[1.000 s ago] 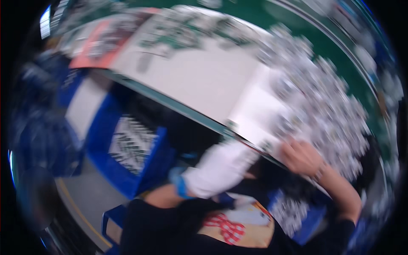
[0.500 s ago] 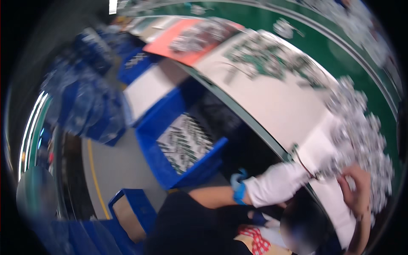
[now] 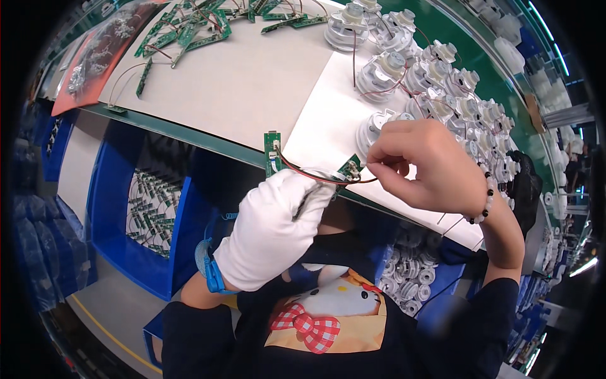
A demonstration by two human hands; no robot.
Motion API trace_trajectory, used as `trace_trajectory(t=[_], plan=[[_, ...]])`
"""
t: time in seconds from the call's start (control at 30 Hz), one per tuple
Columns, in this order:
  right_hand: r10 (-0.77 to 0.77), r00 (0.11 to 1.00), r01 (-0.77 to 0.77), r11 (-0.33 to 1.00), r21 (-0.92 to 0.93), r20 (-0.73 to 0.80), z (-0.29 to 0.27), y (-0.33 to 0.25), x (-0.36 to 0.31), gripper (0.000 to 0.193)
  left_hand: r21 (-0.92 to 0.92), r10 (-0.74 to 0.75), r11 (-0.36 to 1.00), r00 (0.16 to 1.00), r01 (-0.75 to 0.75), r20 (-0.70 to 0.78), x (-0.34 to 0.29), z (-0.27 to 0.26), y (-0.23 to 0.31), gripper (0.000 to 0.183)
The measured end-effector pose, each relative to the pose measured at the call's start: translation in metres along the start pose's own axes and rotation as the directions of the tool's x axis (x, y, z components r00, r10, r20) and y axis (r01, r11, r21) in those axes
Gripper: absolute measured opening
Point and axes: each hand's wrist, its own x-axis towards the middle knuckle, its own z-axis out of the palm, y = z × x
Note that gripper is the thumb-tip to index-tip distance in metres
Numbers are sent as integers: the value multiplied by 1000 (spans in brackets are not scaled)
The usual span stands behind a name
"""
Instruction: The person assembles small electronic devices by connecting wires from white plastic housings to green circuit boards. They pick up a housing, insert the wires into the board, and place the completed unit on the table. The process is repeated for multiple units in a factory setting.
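My left hand (image 3: 271,221), in a white glove with a blue wrist strap, is closed on a green circuit board (image 3: 272,145) that stands up past its fingers. A dark red and black wire (image 3: 303,170) curves from that board over the glove toward my right hand. Beside the gloved fingertips shows a second green board piece (image 3: 351,168); whether it joins the first is hidden. My bare right hand (image 3: 423,167), with a beaded bracelet, pinches at the wire's far end by this piece. The tip of the pinch is partly hidden.
White round parts with wires (image 3: 435,82) crowd the right of the white-topped bench (image 3: 240,88). Loose green boards (image 3: 189,31) lie at its far left, by an orange sheet (image 3: 95,57). Below stand a blue bin (image 3: 113,221) of boards and a heap of white round parts (image 3: 407,278).
My view has swung to the right, bringing both hands to the middle. My right hand has come away from the white parts to the boards at my left hand.
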Motion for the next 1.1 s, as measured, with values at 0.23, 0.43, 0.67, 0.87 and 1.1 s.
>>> trace_trajectory(t=[0.23, 0.43, 0.67, 0.87, 1.1], plan=[[-7, 999, 11, 994, -111, 32, 7, -6, 1, 7, -61, 28, 998, 999, -30, -38, -2, 2, -2, 16], [-256, 962, 265, 771, -579, 99, 4, -14, -4, 12, -39, 64, 997, 996, -66, -63, 0, 2, -1, 16], [-316, 947, 290, 762, -579, 58, 9, -13, -6, 13, -43, 66, 997, 996, -68, -62, -1, 3, -4, 16], [-64, 996, 53, 984, -168, -57, 12, -4, -4, 8, -33, 63, 997, 996, -65, -55, -3, 5, -4, 18], [82, 996, -82, 997, 4, -23, 13, -4, -1, 2, 8, 103, 995, 993, -103, -62, -6, 9, -5, 20]])
